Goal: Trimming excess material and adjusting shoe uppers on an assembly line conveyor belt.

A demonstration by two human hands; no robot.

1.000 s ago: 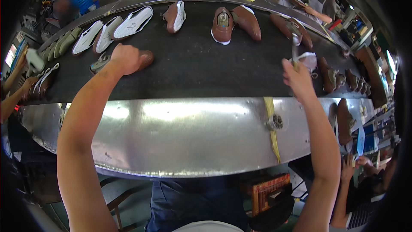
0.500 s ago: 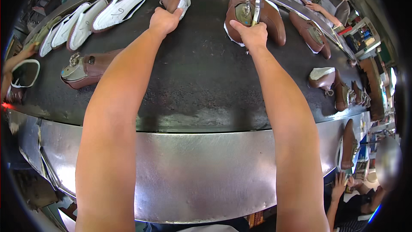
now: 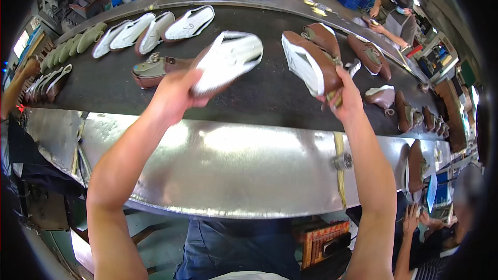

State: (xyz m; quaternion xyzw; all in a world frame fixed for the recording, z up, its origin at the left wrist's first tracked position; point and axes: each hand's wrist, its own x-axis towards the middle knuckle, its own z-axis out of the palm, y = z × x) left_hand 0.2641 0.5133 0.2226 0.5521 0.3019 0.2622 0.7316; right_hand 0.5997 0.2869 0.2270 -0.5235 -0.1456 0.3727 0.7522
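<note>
My left hand [image 3: 176,93] grips a shoe upper [image 3: 231,62], tilted so its white underside faces me; motion blurs it slightly. My right hand [image 3: 348,96] is closed on a brown leather shoe [image 3: 306,62] with a white underside turned my way. A metal tool [image 3: 354,68] with a pale yellow handle is also in that hand, partly hidden by the fingers. Behind the right-hand shoe, another brown shoe [image 3: 328,36] lies on the dark belt [image 3: 249,101]. Just beyond my left hand rests a brown shoe [image 3: 153,70] with a grey-green top, partly covered.
Several shoes with white undersides [image 3: 134,32] line the belt's far left, beside green shoe-shaped pieces [image 3: 91,37]. More brown shoes [image 3: 369,54] lie at the right. A metal ledge [image 3: 249,171] runs along the near side. Other people [image 3: 394,26] work around the belt.
Both hands have come nearer, lifting the two shoes and turning their white undersides toward me. The tool stays in my right hand. The view has shifted, showing more of the background and my lap.
</note>
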